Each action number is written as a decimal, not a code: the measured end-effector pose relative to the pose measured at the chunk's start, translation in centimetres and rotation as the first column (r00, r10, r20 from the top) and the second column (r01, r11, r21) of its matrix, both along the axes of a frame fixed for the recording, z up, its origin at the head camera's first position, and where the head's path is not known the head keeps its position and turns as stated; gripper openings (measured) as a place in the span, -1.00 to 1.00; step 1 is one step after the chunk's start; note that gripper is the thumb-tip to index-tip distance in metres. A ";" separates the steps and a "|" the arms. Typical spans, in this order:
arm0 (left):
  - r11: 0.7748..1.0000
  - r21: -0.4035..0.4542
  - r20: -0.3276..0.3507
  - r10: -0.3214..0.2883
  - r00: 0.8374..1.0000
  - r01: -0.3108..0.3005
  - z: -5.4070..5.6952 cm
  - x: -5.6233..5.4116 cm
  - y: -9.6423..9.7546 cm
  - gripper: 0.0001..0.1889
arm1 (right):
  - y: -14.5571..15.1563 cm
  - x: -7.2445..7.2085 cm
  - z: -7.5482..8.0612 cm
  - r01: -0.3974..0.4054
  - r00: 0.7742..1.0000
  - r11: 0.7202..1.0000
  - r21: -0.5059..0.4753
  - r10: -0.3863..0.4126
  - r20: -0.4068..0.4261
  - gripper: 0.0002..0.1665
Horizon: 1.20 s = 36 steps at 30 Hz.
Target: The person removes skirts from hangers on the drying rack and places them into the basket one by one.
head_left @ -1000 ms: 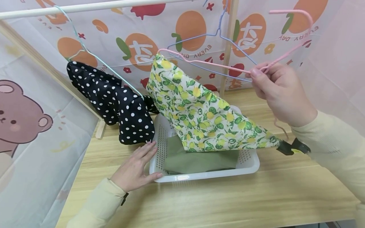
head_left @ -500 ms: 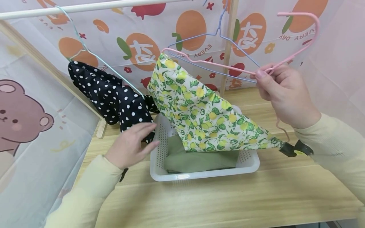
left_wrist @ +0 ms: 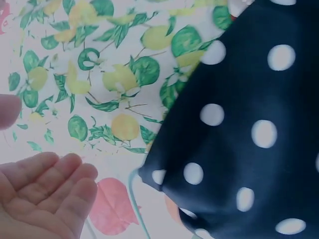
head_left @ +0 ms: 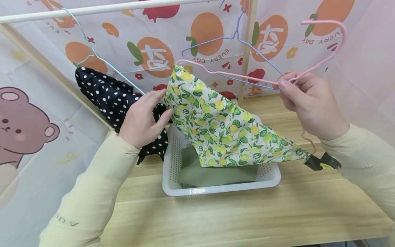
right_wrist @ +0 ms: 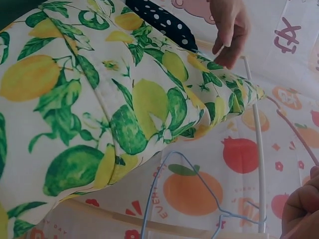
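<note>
My right hand (head_left: pixel 311 103) pinches a pink hanger (head_left: pixel 234 74) just below its hook, holding it above the basket. A lemon-print garment (head_left: pixel 216 130) hangs off the left end of that hanger, its lower edge over the basket. Beside the garment's upper left edge is my left hand (head_left: pixel 143 118), fingers loosely bent, thumb apart from them. The left wrist view shows this left hand (left_wrist: pixel 47 194) with nothing in its palm, the lemon cloth (left_wrist: pixel 109 84) in front. In the right wrist view, the lemon garment (right_wrist: pixel 94 114) fills much of the frame.
A black polka-dot garment (head_left: pixel 105 91) hangs behind my left hand on a mint hanger (head_left: pixel 84 37) from the white rail (head_left: pixel 123 6). On the right hangs a blue hanger (head_left: pixel 237 33). A white basket (head_left: pixel 172 190) with green cloth (head_left: pixel 213 176) stands on the wooden table (head_left: pixel 231 219).
My left hand has left the basket's rim and risen to the lemon garment's upper left edge. The right hand, with the pink hanger, has shifted slightly right and down.
</note>
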<state>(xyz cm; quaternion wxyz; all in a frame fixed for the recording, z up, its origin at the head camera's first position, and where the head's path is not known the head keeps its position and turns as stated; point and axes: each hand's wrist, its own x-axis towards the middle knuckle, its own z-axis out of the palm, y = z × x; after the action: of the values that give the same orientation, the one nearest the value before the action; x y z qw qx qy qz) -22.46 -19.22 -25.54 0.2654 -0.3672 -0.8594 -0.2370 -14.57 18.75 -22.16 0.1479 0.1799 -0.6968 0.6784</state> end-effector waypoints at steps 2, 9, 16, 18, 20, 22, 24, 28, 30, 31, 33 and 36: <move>1.000 0.005 0.006 0.005 1.000 -0.005 0.5 -0.5 0.4 -0.44 | 0.1 -0.1 -0.1 0.001 1.000 1.000 0.007 -0.001 -0.005 -0.79; 0.996 0.088 -0.004 0.002 1.000 -0.001 2.4 -1.4 2.1 -0.50 | 0.3 -0.3 -0.3 -0.025 0.999 1.000 0.011 0.025 -0.035 -0.82; 0.993 0.112 -0.016 -0.047 0.999 0.048 3.8 -1.2 3.8 -0.55 | 0.4 -0.4 -0.4 -0.064 0.993 0.998 0.018 0.066 -0.098 -0.81; 0.992 0.115 -0.020 -0.048 0.999 0.050 4.0 -1.1 4.1 -0.58 | 0.5 -0.5 -0.4 -0.069 0.991 0.997 0.016 0.070 -0.117 -0.81; 0.992 0.119 -0.020 -0.041 0.999 0.044 4.2 -1.1 4.2 -0.62 | 0.5 -0.6 -0.5 -0.068 0.989 0.998 0.018 0.069 -0.133 -0.81; 0.992 0.123 -0.006 -0.034 0.999 0.035 4.1 -1.1 4.2 -0.66 | 0.5 -0.6 -0.5 -0.068 0.988 0.997 0.021 0.070 -0.136 -0.82; 0.992 0.126 0.015 -0.023 1.000 0.021 3.9 -1.2 4.1 -0.70 | 0.4 -0.7 -0.6 -0.060 0.989 0.998 0.029 0.063 -0.136 -0.82; 0.991 0.134 0.043 -0.008 0.999 0.002 3.3 -1.1 3.9 -0.76 | 0.3 -0.7 -0.8 -0.053 0.990 0.998 0.038 0.058 -0.127 -0.80; 0.991 0.133 0.051 0.002 0.999 -0.009 3.0 -1.0 3.8 -0.79 | 0.2 -0.8 -0.9 -0.047 0.991 0.998 0.043 0.052 -0.124 -0.80; 0.991 0.132 0.054 0.006 0.999 -0.013 2.9 -1.0 3.8 -0.79 | 0.2 -0.8 -0.9 -0.045 0.991 0.998 0.046 0.050 -0.123 -0.80; 0.992 0.126 0.061 0.011 0.998 -0.019 2.7 -0.8 3.7 -0.79 | 0.2 -0.9 -1.0 -0.042 0.991 0.998 0.049 0.048 -0.123 -0.81; 0.993 0.115 0.055 0.011 0.998 -0.017 2.4 -0.6 3.7 -0.79 | 0.2 -1.0 -1.1 -0.041 0.991 0.998 0.050 0.047 -0.124 -0.83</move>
<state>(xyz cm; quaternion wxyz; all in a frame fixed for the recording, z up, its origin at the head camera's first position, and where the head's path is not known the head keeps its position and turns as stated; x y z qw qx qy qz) -23.05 -15.56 -23.19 0.2646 -0.3386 -0.8536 -0.2943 -15.59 18.91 -23.31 0.1718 0.2409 -0.6979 0.6522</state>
